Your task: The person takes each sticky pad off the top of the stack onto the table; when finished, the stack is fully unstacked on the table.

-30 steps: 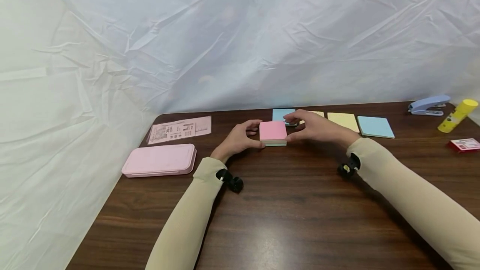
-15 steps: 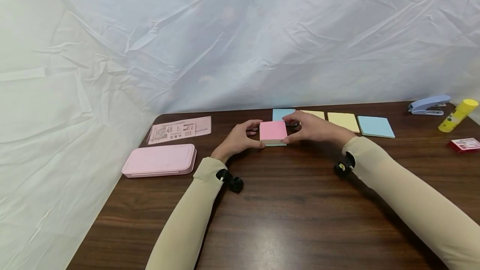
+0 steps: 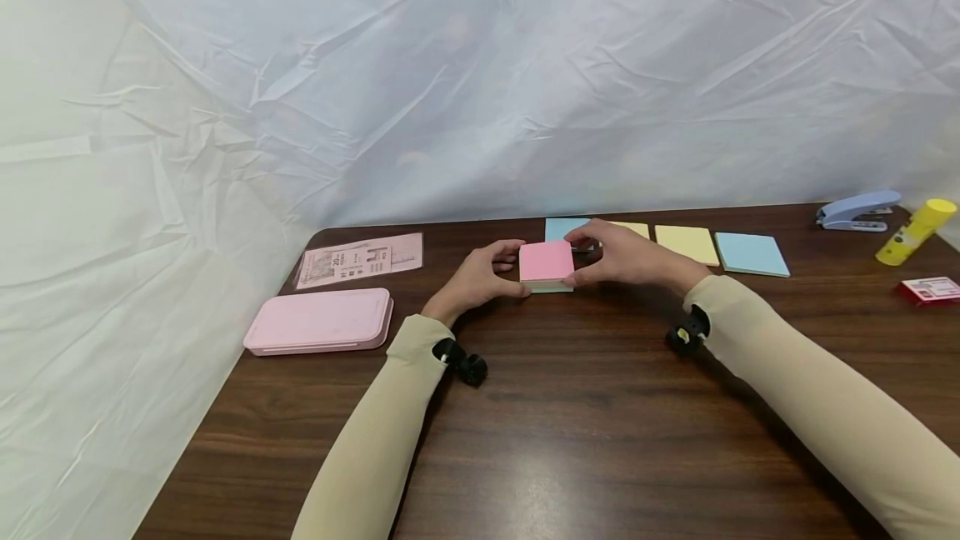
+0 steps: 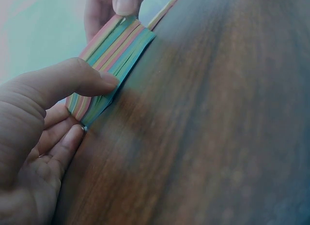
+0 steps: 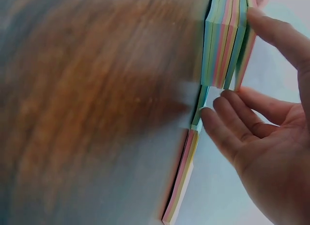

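Both hands clasp the pink-topped sticky-note block (image 3: 547, 265) just in front of the blue pad (image 3: 564, 228), left hand (image 3: 480, 273) steadying, right hand (image 3: 626, 257) pinching the top layers, so separating them cleanly looks like the step in hand

Both arms in beige sleeves come up from the bottom of the frame and meet around the center. Left hand (image 3: 480, 276) has its thumb and fingers curled in a pinch; right hand (image 3: 626, 257) is cupped, fingers bent, thumb pressing.
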`<state>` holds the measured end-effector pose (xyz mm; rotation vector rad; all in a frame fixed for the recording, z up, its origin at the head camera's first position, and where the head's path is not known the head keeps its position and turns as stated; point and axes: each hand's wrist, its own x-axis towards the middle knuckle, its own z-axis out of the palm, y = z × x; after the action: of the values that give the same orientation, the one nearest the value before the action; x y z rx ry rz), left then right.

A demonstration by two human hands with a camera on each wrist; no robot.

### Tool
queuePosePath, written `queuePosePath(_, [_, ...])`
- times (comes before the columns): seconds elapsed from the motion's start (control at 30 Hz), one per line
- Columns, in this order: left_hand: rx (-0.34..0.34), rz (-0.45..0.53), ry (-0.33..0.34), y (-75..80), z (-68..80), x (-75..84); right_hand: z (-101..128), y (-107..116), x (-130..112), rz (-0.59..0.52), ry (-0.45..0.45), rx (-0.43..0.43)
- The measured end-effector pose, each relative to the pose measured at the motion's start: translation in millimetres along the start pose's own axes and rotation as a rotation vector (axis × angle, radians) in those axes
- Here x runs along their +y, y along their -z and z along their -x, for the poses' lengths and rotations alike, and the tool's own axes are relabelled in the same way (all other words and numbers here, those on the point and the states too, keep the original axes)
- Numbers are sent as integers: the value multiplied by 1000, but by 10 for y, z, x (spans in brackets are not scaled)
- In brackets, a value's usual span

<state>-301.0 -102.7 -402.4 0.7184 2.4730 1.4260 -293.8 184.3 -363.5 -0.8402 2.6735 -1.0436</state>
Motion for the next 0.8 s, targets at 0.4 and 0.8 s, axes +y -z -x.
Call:
queuePosePath(0.4, [-8,-6,5,4,16,10,94,33,3,-12,-20,42])
queuePosePath(0.8, [-8,-3,1,9,22,8,279,165,56,44,-47,82])
